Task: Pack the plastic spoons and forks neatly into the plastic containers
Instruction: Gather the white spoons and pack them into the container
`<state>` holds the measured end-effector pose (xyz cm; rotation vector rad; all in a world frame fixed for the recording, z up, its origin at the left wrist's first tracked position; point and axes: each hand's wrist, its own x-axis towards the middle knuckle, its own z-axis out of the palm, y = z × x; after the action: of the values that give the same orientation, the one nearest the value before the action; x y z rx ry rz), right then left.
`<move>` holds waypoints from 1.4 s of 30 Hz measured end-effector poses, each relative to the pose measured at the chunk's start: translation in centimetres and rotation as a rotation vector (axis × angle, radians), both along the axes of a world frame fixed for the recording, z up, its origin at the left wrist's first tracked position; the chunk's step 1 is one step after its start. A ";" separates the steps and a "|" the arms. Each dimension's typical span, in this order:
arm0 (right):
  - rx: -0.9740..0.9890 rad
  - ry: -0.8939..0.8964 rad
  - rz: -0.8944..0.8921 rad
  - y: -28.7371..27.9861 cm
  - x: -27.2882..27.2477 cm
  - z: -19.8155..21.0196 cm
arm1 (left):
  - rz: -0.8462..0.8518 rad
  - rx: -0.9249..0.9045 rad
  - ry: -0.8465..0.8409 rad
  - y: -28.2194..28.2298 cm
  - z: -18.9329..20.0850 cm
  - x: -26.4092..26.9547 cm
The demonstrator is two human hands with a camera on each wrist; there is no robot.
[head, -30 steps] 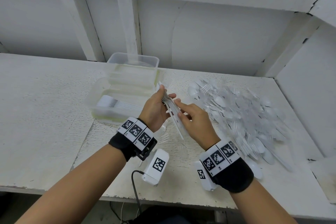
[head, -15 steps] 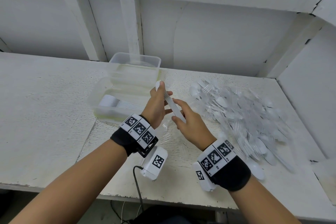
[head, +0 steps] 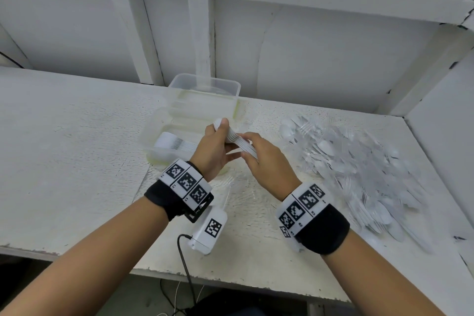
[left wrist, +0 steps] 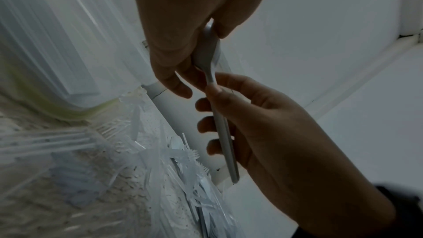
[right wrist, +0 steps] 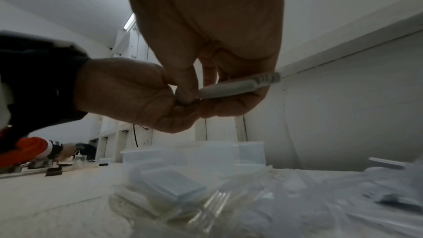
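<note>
Still early, we judged: our left hand (head: 214,151) and right hand (head: 266,161) both gripped 1 stack of spoons (head: 239,142) above the table (head: 77,149). 1 stack lay in the container (head: 154,136); the loose pile (head: 359,169) remained unpacked.

White nested spoons (head: 237,140), tilted

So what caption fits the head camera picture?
Both hands, left and right, hold stacked spoons beside the container.
</note>
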<state>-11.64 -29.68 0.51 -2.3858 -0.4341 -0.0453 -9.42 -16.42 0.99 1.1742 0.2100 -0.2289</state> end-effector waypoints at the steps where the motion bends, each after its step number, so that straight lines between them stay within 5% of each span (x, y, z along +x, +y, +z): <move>1: 0.004 -0.012 0.004 0.5 0.3 0.2 | 0.003 0.006 -0.005 0.4 0.2 0.0; 4: 0.034 -0.012 -0.009 1.0 1.8 1.3 | -0.063 0.166 -0.025 2.3 1.2 0.3; 11: 0.078 0.066 -0.031 2.8 6.3 3.5 | -0.145 1.105 -0.263 11.2 3.4 3.2; 15: -0.004 0.122 0.042 5.9 8.6 2.7 | -0.059 1.329 -0.141 16.2 2.8 5.7; 18: -0.136 0.140 0.086 8.4 10.2 1.7 | -0.134 1.272 0.077 17.8 1.9 6.5; 22: -0.273 0.172 0.110 10.6 11.4 0.1 | -0.127 0.942 0.214 17.7 0.7 6.5; 28: -0.400 0.194 0.146 11.5 12.0 -1.4 | -0.116 0.903 0.197 17.7 0.1 6.6; 42: -0.259 0.441 0.194 11.4 11.9 -2.0 | -0.110 0.889 0.189 17.8 0.0 6.6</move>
<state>0.23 -18.26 -1.49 -2.4936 -0.4758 0.6468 -2.87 1.35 0.96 2.0517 0.4392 -0.3604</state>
